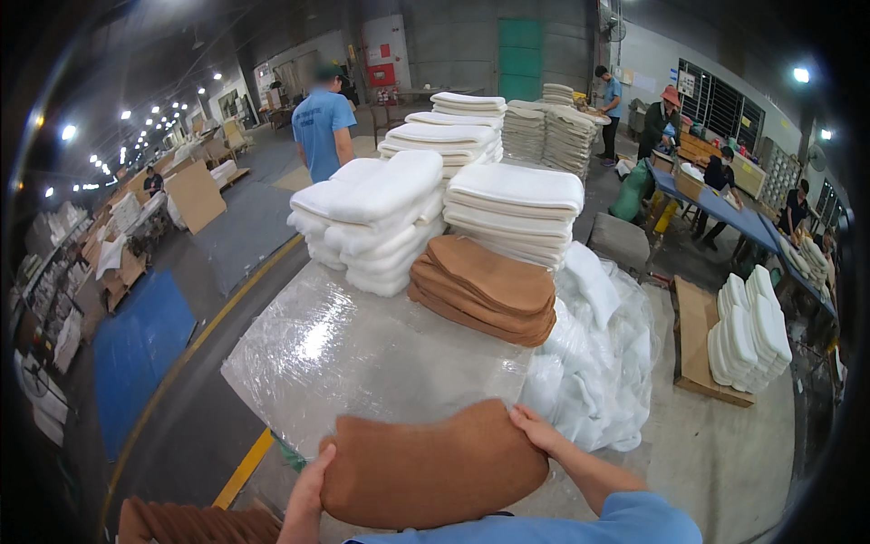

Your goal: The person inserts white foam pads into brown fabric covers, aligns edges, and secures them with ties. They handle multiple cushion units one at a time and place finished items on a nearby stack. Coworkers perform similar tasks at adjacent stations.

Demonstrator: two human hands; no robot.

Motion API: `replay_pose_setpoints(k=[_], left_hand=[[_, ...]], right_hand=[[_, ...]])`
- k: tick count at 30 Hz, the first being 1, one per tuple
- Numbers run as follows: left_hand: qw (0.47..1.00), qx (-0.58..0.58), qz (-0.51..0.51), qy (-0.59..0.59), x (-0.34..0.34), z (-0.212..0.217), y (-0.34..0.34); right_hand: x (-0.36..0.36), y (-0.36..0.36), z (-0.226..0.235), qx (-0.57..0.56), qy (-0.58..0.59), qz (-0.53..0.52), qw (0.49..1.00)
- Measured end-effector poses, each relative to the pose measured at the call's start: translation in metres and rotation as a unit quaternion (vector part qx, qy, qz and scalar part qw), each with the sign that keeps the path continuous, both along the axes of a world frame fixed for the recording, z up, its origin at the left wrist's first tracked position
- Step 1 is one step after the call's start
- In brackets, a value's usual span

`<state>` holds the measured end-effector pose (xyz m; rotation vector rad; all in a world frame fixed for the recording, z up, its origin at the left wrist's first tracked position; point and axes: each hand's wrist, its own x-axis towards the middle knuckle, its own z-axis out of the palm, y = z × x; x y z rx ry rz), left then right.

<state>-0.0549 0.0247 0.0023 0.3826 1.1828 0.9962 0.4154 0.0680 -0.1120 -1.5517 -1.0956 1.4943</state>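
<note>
My left hand (314, 478) and my right hand (538, 430) grip opposite ends of a brown fabric pad (435, 470) with a wavy upper edge. It is held spread in front of my body, at the near side of the plastic-covered table (317, 340). Fingers of both hands are partly hidden behind the pad, with the thumbs on its near side. Farther back on the table lies a stack of similar brown pads (485, 286). Behind it rise white padded stacks, one fluffy at the left (372, 218) and one flatter at the right (515, 208).
Clear plastic bagging with white pieces (589, 363) bulges along the table's right side. More brown fabric (195, 524) sits at the lower left. White pads (750, 331) stand on cardboard at the right. A person in blue (323, 131) stands beyond the table; others work at the far right.
</note>
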Motion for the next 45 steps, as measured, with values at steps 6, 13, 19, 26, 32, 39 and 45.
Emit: replay_pose_setpoints(k=[6,13,19,26,32,39,45], left_hand=[[0.943,0.25,-0.102,0.196,0.019,0.077,0.008],[0.876,0.324,-0.144,0.326,0.051,0.066,0.01],[0.844,0.364,-0.116,0.375,0.053,0.042,-0.008],[0.904,0.386,-0.104,0.154,0.034,0.026,-0.022],[0.904,0.372,0.023,0.211,0.023,0.015,-0.014],[0.9,0.375,0.11,0.195,0.005,0.031,0.022],[0.876,0.411,0.228,0.11,0.018,0.024,0.103]], right_hand=[[-0.025,0.0,0.025,0.004,0.293,-0.214,0.932],[0.009,-0.024,0.015,0.084,0.449,-0.325,0.828],[0.01,-0.035,0.015,0.08,0.459,-0.34,0.817],[0.018,-0.038,-0.021,0.063,0.448,-0.308,0.837],[-0.021,-0.052,-0.046,0.261,0.177,-0.285,0.905],[-0.025,-0.065,-0.071,0.291,0.023,-0.335,0.896],[-0.027,-0.08,-0.092,-0.085,0.029,-0.243,0.966]])
